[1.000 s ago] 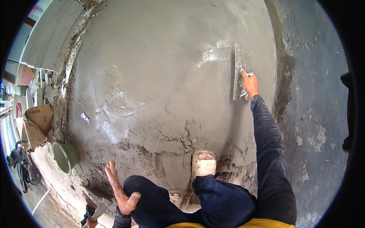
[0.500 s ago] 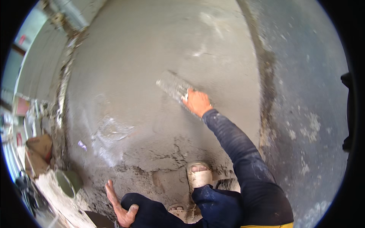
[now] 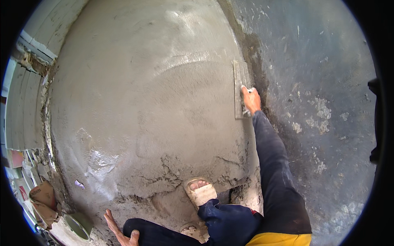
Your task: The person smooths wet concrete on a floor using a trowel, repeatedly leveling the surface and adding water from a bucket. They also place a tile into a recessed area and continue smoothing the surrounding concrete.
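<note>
My right hand [image 3: 252,99] is closed around the handle of a flat rectangular plastering trowel [image 3: 241,74]. The trowel's blade lies on smooth wet grey mortar [image 3: 135,94], along the right edge of the wet patch. A faint curved stroke mark crosses the mortar to the left of the blade. Down at the lower left, my left hand [image 3: 121,231] rests by my bent knee, its fingers stretched out and holding nothing. Below the smooth part, the mortar turns rough and cracked near my sandalled foot [image 3: 200,189].
A dark grey hard floor [image 3: 320,102] with whitish blotches borders the mortar on the right. At the lower left stand a green bucket [image 3: 79,226] and a torn brown paper bag [image 3: 43,199]. A small scrap [image 3: 80,184] lies on the mortar. Pale boards [image 3: 24,106] line the left side.
My right hand has swept the trowel to the right, and the blade has turned from slanting to nearly upright in view. The view has shifted; my left hand stays by the knee.
</note>
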The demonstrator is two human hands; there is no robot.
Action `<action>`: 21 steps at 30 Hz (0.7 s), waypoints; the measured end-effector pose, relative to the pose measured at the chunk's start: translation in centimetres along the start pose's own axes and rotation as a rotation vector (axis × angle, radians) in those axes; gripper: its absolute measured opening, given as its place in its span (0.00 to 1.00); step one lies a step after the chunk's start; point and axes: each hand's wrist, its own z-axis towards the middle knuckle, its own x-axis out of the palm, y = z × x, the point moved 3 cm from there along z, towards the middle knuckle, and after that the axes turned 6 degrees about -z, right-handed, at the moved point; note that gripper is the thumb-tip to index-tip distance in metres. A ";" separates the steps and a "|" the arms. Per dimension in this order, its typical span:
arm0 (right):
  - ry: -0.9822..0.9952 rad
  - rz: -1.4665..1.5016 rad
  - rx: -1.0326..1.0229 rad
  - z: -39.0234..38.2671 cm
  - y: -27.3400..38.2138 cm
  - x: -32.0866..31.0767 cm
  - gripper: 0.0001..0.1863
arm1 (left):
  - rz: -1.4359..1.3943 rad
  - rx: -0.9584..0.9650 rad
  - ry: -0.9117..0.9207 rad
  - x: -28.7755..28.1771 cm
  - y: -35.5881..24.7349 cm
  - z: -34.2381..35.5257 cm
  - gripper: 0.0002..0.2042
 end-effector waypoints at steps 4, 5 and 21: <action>0.145 0.191 -0.008 2.5 5.0 3.2 0.40 | 0.146 -0.049 -0.008 -1.9 -1.3 -0.6 0.55; 0.319 0.142 -0.052 1.8 6.4 4.1 0.38 | 0.174 -0.064 -0.009 -2.3 -1.6 -0.5 0.55; 0.197 0.086 0.190 -22.5 -11.0 -7.3 0.31 | 0.123 0.113 0.115 -0.9 2.5 1.6 0.58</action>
